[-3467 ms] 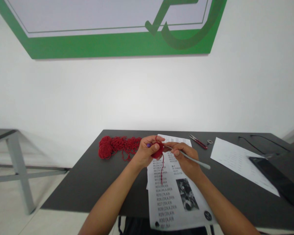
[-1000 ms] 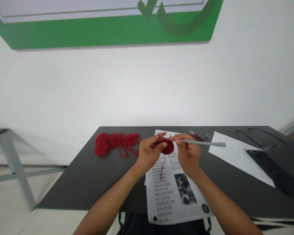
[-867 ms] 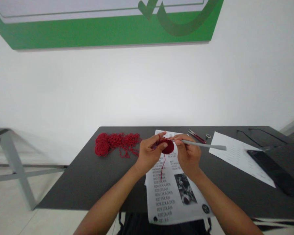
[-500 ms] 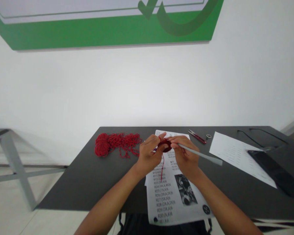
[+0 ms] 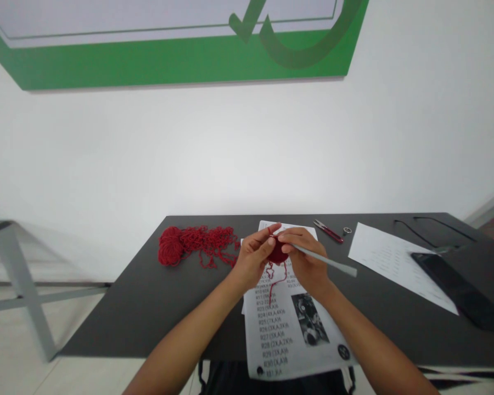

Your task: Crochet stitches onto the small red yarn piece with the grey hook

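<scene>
My left hand (image 5: 253,257) pinches a small dark red crochet piece (image 5: 278,254) above a printed pattern sheet (image 5: 290,323), with red yarn over the forefinger. My right hand (image 5: 307,262) grips a grey crochet hook (image 5: 328,262), its tip at the red piece and its handle pointing right. A strand of red yarn (image 5: 275,286) hangs from the piece down to the sheet. A loose pile of red yarn (image 5: 193,244) lies on the dark table (image 5: 156,307) left of my hands.
Red-handled snips (image 5: 328,231) and a small ring (image 5: 347,230) lie behind my right hand. A second white sheet (image 5: 391,263), a black phone (image 5: 461,293) and a thin black cord (image 5: 440,225) lie at the right. A grey table frame (image 5: 16,274) stands at the far left.
My hands have drawn closer together around the red piece. The hook's handle has dropped from level to slanting down to the right, and the hanging strand now loops.
</scene>
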Demonstrator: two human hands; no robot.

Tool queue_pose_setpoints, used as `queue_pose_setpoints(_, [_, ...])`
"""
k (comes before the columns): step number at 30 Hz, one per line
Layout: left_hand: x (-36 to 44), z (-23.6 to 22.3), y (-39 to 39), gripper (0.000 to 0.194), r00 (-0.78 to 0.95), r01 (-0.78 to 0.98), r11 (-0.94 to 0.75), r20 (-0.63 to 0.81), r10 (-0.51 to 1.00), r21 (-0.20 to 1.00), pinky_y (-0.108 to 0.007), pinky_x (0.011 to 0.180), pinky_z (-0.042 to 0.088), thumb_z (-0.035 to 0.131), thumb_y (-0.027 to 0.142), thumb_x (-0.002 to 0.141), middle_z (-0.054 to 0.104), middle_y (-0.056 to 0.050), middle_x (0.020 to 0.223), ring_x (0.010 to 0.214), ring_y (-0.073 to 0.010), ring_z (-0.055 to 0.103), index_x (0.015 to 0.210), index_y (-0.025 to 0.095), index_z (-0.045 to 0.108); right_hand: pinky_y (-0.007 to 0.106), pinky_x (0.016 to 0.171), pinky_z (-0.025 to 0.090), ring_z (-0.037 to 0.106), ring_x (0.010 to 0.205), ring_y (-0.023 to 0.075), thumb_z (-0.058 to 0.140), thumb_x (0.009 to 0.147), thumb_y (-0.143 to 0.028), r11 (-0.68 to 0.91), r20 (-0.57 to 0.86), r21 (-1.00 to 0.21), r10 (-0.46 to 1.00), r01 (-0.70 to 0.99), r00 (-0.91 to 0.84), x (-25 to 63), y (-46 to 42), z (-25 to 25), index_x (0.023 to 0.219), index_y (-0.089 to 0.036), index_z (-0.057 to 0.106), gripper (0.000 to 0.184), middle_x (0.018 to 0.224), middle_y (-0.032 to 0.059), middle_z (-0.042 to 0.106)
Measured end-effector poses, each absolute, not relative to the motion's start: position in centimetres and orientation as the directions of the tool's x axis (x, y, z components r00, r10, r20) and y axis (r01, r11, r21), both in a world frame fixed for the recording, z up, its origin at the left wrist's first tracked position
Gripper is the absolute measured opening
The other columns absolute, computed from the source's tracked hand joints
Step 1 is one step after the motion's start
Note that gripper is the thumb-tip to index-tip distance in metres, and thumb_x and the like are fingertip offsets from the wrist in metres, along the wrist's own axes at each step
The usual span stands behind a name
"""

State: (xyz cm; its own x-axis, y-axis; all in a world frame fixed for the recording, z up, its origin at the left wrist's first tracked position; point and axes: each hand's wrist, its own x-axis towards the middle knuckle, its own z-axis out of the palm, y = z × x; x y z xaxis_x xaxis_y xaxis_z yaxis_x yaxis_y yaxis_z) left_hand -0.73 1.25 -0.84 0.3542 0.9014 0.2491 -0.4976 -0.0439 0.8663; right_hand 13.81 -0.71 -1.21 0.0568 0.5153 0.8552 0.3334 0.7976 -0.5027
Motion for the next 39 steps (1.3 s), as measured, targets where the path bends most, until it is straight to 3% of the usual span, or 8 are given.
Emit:
queue_pose_setpoints(3, [-1.7,-0.5,2.2,0.054,0.26,-0.234,-0.357,0.412,0.874,0.904,-0.028,0.074,0.055,0.079,0.041,0.082,0.077,-0.006,0.092,0.079,-0.0161,0.068,0.128,0.016,0.07,0.043,0.084,0.061,0.074,0.094,0.0227,0.064,0.097,-0.032,0.823,0.857,-0.499,0.514,0.271,0.02,14.0,-0.3,-0.9,0.099,-0.029,0.072,0.009,0.099,0.0044,0.077])
queue_pose_setpoints(7, [-2.8,-0.1,3.1,0.037,0.159,0.137,-0.633,0.614,0.774,0.762,-0.027,0.068,0.055,0.068,0.027,0.089,0.074,-0.004,0.079,0.07,-0.0152,0.066,0.123,0.014,0.073,0.047,0.093,0.056,0.075,0.096,0.0228,0.068,0.094,-0.027,0.809,0.871,-0.411,0.485,0.42,-0.083,14.5,0.4,-0.8,0.095,-0.029,0.069,0.002,0.102,0.0026,0.081])
queue_pose_setpoints(12, [-3.0,0.0,3.7,0.026,0.115,0.261,-0.696,0.694,0.71,0.669,-0.027,0.072,0.059,0.063,0.014,0.087,0.071,-0.004,0.078,0.073,-0.0163,0.069,0.108,0.016,0.078,0.049,0.1,0.053,0.075,0.106,0.0245,0.062,0.097,-0.027,0.746,0.822,-0.334,0.53,0.577,-0.21,14.0,0.4,-1.1,0.095,-0.026,0.068,0.007,0.114,0.0061,0.08])
queue_pose_setpoints(16, [-2.8,-0.1,3.8,0.019,0.079,0.256,-0.684,0.69,0.719,0.683,-0.024,0.069,0.06,0.063,0.014,0.087,0.071,-0.004,0.082,0.072,-0.0149,0.07,0.097,0.017,0.079,0.049,0.106,0.052,0.07,0.118,0.025,0.056,0.099,-0.033,0.696,0.791,-0.464,0.604,0.548,-0.096,12.9,-0.2,-1.7,0.1,-0.027,0.068,0.014,0.121,0.0056,0.078])
queue_pose_setpoints(20, [-3.0,0.0,3.9,0.016,0.068,0.269,-0.652,0.661,0.747,0.709,-0.024,0.067,0.058,0.063,0.014,0.087,0.075,-0.005,0.091,0.072,-0.0142,0.07,0.084,0.017,0.078,0.05,0.109,0.051,0.063,0.13,0.0271,0.057,0.098,-0.041,0.604,0.665,-0.7,0.746,0.38,0.038,12.5,-0.9,-2.3,0.113,-0.028,0.068,0.023,0.127,0.0059,0.075])
queue_pose_setpoints(24, [-3.3,0.1,4.1,0.012,0.079,0.27,-0.653,0.66,0.747,0.707,-0.026,0.068,0.056,0.068,0.016,0.084,0.073,-0.004,0.08,0.072,-0.0158,0.069,0.083,0.018,0.079,0.048,0.097,0.058,0.074,0.108,0.0272,0.063,0.095,-0.044,0.516,0.516,-0.856,0.853,0.022,0.078,12.9,-0.4,-2.2,0.1,-0.026,0.07,0.02,0.118,0.0076,0.078])
queue_pose_setpoints(30, [-2.9,-0.1,3.3,0.022,0.171,0.242,-0.708,0.689,0.704,0.663,-0.025,0.068,0.055,0.069,0.018,0.084,0.073,-0.003,0.079,0.072,-0.0152,0.068,0.104,0.019,0.078,0.041,0.079,0.062,0.074,0.08,0.0218,0.071,0.087,-0.052,0.406,0.444,-0.817,0.896,-0.409,0.001,13.6,1.3,-1.5,0.076,-0.023,0.07,0.031,0.084,0.0045,0.078])
queue_pose_setpoints(39, [-2.1,-0.9,2.6,0.037,0.181,0.21,-0.694,0.67,0.72,0.689,-0.027,0.072,0.057,0.071,0.022,0.086,0.074,-0.005,0.085,0.076,-0.0172,0.068,0.123,0.02,0.073,0.035,0.074,0.06,0.071,0.086,0.0208,0.065,0.094,-0.042,0.674,0.699,-0.698,0.714,0.243,0.03,13.8,0.5,-1.2,0.089,-0.025,0.078,0.021,0.093,0.0049,0.073])
